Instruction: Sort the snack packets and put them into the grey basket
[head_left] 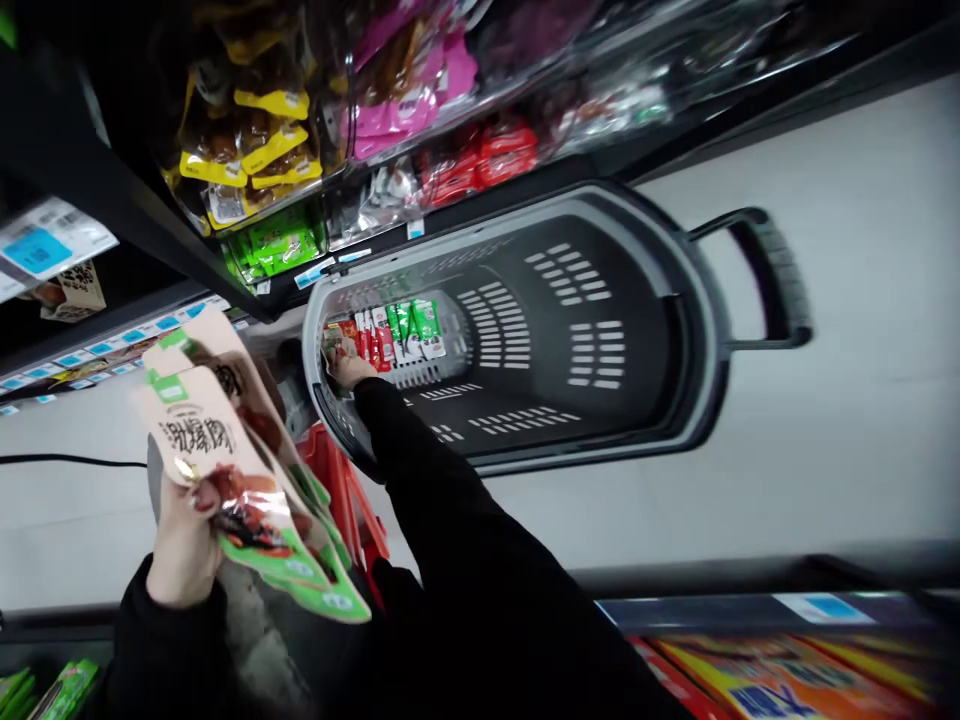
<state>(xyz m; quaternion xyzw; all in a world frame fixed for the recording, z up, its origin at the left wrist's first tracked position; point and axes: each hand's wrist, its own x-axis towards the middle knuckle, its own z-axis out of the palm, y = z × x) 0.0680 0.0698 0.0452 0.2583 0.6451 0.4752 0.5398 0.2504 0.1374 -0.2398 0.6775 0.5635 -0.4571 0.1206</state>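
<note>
My left hand [180,545] is closed on several beige and green snack pouches [202,430], fanned over one another, with dark Chinese lettering and a meat picture on the front. Deep in the long grey shopping basket [694,400], my right hand [351,368] has its fingers closed at a small beige-brown snack pouch [339,338] by the near end. Beside that hand lie red and white packets [375,338] and green and white packets [420,325], side by side on the basket's bottom. My dark right sleeve crosses over the basket's rim.
Shelf bins along the top hold yellow-edged packets [277,150], pink packets [416,95], red packets [480,160] and green packets [277,240]. The basket's handle [780,280] juts right. A red plastic object [341,490] is partly hidden behind the pouches. Boxed goods [757,680] line the lower right shelf.
</note>
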